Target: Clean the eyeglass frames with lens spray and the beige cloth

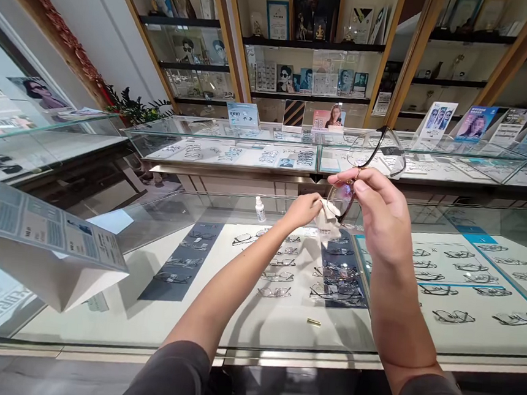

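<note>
A pair of eyeglasses (380, 147) with dark temples is held up over the glass counter. My right hand (384, 211) pinches it at the middle of the frame, one lens above the fingers and one below. To its left, my left hand (306, 210) is closed on a pale cleaning cloth (327, 223) that hangs down beside the lower lens. Whether cloth and lens touch, I cannot tell. Beyond my left forearm a small white spray bottle (260, 209) stands upright on the counter.
Under the glass counter top (273, 343) lie several rows of eyeglasses (277, 276), some on dark mats. A folded cardboard sign (52, 237) stands at the left. Farther back is a second glass display case (230, 151), with shelves (314, 44) behind it.
</note>
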`<state>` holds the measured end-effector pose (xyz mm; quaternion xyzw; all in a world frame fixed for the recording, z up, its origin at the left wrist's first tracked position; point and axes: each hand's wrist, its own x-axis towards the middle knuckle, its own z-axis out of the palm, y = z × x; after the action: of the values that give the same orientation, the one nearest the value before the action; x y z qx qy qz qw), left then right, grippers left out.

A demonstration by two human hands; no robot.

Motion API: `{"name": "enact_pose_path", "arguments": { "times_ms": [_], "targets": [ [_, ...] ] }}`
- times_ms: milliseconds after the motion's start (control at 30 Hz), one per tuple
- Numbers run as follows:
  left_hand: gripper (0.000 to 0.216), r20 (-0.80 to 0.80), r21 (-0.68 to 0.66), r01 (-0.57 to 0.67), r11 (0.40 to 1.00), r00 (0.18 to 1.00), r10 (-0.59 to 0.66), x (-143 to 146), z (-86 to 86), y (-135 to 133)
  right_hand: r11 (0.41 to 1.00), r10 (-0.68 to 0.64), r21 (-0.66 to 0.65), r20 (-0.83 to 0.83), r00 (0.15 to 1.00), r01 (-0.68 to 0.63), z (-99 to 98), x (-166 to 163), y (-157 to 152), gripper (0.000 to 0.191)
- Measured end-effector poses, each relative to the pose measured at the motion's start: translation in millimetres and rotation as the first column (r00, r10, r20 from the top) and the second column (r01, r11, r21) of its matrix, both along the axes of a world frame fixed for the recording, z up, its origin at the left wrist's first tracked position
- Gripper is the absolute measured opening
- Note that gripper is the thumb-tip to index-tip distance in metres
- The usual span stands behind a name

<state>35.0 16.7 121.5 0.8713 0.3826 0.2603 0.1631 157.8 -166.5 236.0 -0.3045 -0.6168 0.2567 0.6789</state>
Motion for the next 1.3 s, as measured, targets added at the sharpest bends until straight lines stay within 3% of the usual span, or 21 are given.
{"name": "enact_pose_path", "arguments": {
  "times_ms": [100, 233, 400, 667, 933, 1100, 1167, 1300],
  "targets": [
    [0.033, 0.181, -0.008, -0.016, 1.0, 0.983, 0.017, -25.7, 22.5, -13.3, 1.0, -0.005, -0.007, -0.001, 1.0, 0.005, 0.1, -0.8, -0.2, 0.017],
    [0.037, 0.585, -0.135, 0.064, 0.989, 0.81, 0.028, -53.8, 53.0, -47.7, 0.999, 0.031, -0.022, 0.03, 0.999, -0.03, -0.9, -1.3, 1.6, 0.016],
    [0.048, 0.747, -0.288, 0.174, 0.942, 0.656, 0.107, -72.7, 75.7, -82.3, 0.995, 0.044, -0.093, 0.084, 0.996, -0.036, -4.5, -6.3, 5.6, 0.019],
    [0.048, 0.824, -0.45, 0.353, 0.82, 0.519, 0.229, -81.0, 77.1, -94.5, 0.978, 0.114, -0.19, 0.168, 0.979, -0.082, -9.5, -17.6, 8.2, 0.025],
    [0.02, 0.864, -0.474, 0.354, 0.806, 0.363, 0.348, -80.1, 83.6, -92.2, 0.952, 0.191, -0.278, 0.202, 0.961, -0.131, -15.4, -20.9, 13.4, 0.025],
    [0.008, 0.901, -0.434, 0.368, 0.822, 0.191, 0.39, -74.5, 79.1, -83.2, 0.939, 0.226, -0.31, 0.226, 0.948, -0.15, -18.1, -26.2, 15.4, 0.025],
    [0.009, 0.899, -0.438, 0.357, 0.825, 0.174, 0.402, -72.9, 77.2, -81.4, 0.938, 0.224, -0.316, 0.236, 0.946, -0.143, -17.6, -27.1, 14.4, 0.025],
    [0.027, 0.912, -0.4, 0.34, 0.851, 0.238, 0.334, -72.0, 74.8, -82.1, 0.943, 0.21, -0.309, 0.26, 0.942, -0.125, -16.6, -27.0, 12.2, 0.026]
  ]
}}
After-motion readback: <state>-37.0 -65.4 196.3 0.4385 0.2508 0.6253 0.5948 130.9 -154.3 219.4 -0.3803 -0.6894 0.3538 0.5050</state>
